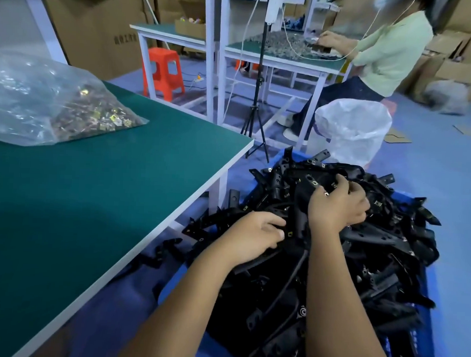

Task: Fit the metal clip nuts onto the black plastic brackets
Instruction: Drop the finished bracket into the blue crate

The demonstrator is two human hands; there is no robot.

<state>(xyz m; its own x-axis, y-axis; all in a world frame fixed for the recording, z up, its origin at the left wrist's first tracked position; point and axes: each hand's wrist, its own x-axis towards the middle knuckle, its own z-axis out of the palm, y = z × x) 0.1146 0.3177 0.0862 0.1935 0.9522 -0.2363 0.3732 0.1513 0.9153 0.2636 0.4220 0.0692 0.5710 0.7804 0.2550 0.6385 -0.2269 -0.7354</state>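
Note:
A big heap of black plastic brackets [381,245] fills a blue crate [431,281] on the floor to the right of the green table [100,195]. Some brackets carry small metal clip nuts. My left hand [256,235] lies on the near left of the heap, its fingers curled round a black bracket. My right hand [337,206] reaches deeper into the top of the heap and its fingers grip brackets there. A clear plastic bag of loose metal clip nuts [79,114] lies at the far left of the table.
Several brackets [165,250] have spilled on the floor by the table leg. A white sack [353,129] stands behind the crate beside a black tripod [258,104]. Another person [385,52] works at a far bench, near an orange stool [163,71] and stacked cartons.

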